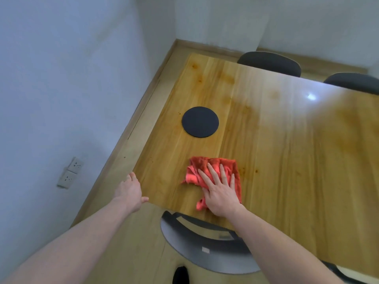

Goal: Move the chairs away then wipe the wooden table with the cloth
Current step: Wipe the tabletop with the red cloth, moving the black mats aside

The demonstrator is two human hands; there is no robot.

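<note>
Pressing flat: right hand (220, 193), crumpled red cloth (207, 171), glossy wooden table (287, 150).

A small room, corner dead ahead where two pale bluish-white walls (61, 68) meet. Low on the left wall sit two white power sockets (70, 172), one just above the other, tilted by the wide lens. Light wood floor (127, 253) runs along the wall, edged by a matching wooden skirting board (155, 78) that turns the corner and carries on along the far wall. A bright ceiling light reflection (311, 96) glares off polished wood at the upper right, with a softer sheen spreading below it. Soft, even indoor light overall, no hard shadows.
</note>
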